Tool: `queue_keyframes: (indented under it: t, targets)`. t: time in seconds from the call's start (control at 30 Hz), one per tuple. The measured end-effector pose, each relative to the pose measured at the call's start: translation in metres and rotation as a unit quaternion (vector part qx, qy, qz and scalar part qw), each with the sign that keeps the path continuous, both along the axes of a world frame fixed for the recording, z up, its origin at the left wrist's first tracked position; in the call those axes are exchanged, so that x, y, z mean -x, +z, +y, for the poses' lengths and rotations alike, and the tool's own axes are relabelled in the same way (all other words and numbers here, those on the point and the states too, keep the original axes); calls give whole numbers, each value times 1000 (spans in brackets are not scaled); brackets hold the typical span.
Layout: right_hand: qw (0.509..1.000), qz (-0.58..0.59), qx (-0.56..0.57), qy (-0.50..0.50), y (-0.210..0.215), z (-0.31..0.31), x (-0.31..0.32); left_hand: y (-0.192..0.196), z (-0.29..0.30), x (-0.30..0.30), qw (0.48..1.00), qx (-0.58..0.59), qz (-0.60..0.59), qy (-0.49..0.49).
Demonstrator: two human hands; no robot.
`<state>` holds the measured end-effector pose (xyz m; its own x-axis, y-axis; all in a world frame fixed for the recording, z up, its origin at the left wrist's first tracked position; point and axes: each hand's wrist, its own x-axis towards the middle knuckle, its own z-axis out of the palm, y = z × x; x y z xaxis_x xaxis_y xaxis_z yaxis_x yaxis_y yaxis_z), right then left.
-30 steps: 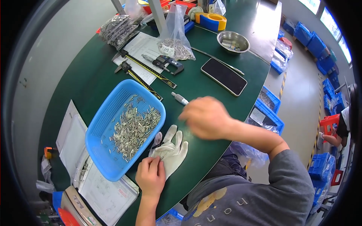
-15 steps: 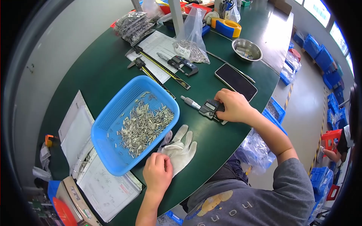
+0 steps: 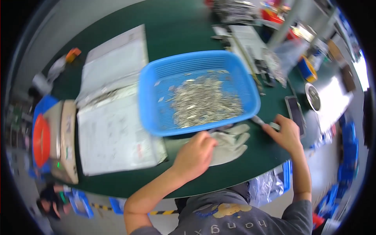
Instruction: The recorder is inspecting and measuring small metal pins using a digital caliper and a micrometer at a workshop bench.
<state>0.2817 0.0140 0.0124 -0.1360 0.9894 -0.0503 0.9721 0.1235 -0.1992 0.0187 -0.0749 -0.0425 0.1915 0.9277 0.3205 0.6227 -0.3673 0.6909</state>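
Note:
My left hand (image 3: 194, 154) is closed in a pinch over the white glove (image 3: 231, 145) on the green table; anything between the fingertips is too small to make out. My right hand (image 3: 286, 134) grips a digital micrometer (image 3: 257, 120), whose silver barrel points toward the basket while the fingers cover most of its body. Beyond both hands stands a blue perforated basket (image 3: 147, 105) with a heap of small metal pins (image 3: 203, 102) in it. A dark-screened phone (image 3: 295, 115) lies just past my right hand. The picture is smeared by motion.
An open binder with papers (image 3: 113, 141) lies left of the basket, beside a scale (image 3: 68, 133) with a red pan (image 3: 41, 141). At the right are a metal bowl (image 3: 312, 97), a tape roll (image 3: 307, 69) and calipers (image 3: 250, 66). A person (image 3: 49, 201) is at the lower left.
My view has swung toward the left, so the basket, binder and scale appear turned and nearer the middle. My right hand stays on the micrometer, my left hand by the glove.

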Motion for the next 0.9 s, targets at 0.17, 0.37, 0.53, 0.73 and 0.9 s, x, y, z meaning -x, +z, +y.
queue_keyframes:
  t: [0.17,0.37,0.53,0.73,0.9]
  targets:
    - [992,107,59,-10,-17,14,-17,-5,-5,12,997,6,-77,-3]
    - [731,631,257,-23,-12,-14,-41,1,-5,15,963,105,-246,-28]
    - [389,821,416,40,-11,-23,2,4,-5,9,893,195,-404,-46]
    - [367,764,515,127,-15,1,64,1,-6,8,850,158,-491,-105]
    - [373,765,519,80,-20,-3,86,4,-11,10,854,165,-484,-94]
